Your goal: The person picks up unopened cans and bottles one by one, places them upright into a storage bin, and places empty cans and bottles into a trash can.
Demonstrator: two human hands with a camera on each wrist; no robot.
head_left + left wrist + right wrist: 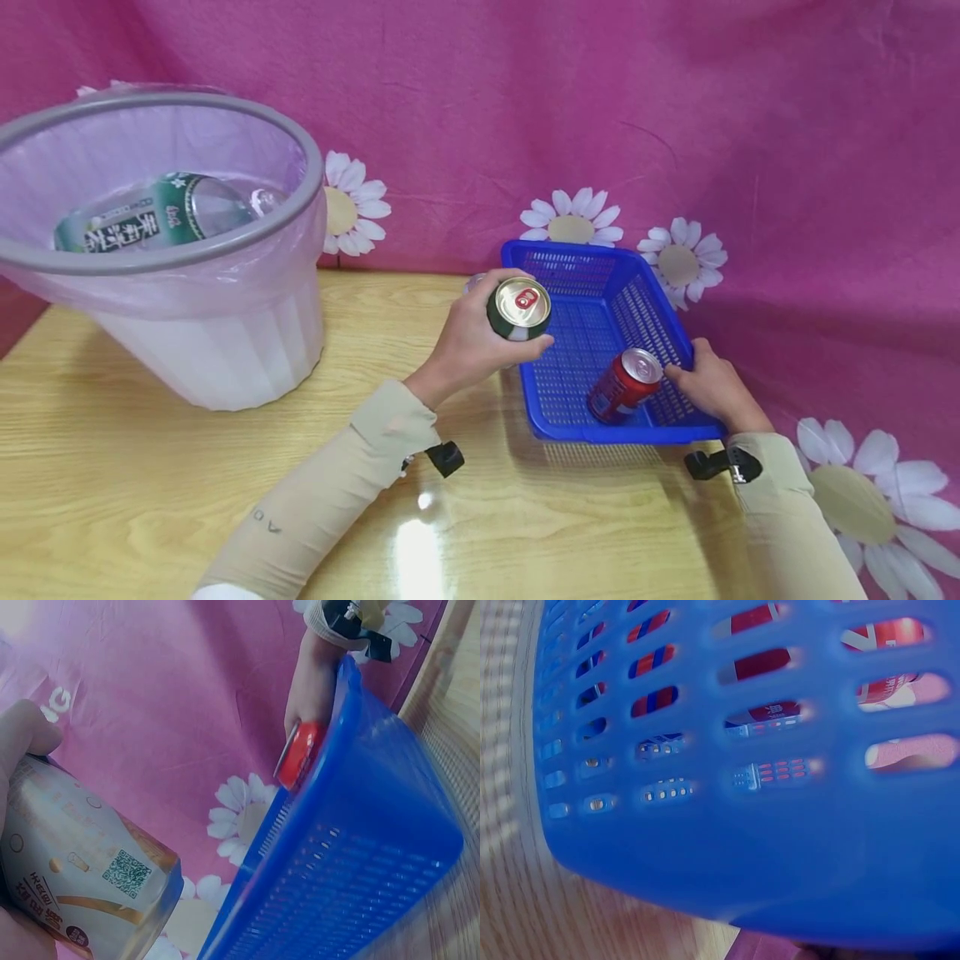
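My left hand [474, 335] grips an upright drink can [519, 307] with a gold lid and red tab, over the left rim of the blue plastic basket [577, 325]. In the left wrist view this can [90, 855] shows a pale side with a QR code. Along the basket's right rim, my right hand [712, 387] holds on with the thumb inside. A red can [624, 387] stands tilted in the basket's near right corner, beside that thumb. The right wrist view is filled by the slotted basket wall [705, 855], with red showing through the slots.
At the left stands a white bin [225, 350] with a grey rim and a clear liner. A green-labelled plastic bottle [150, 215] lies inside it. Behind my left hand, a bit of clear plastic [473, 282] peeks out. A pink flowered cloth [450, 125] hangs behind the wooden table [360, 333].
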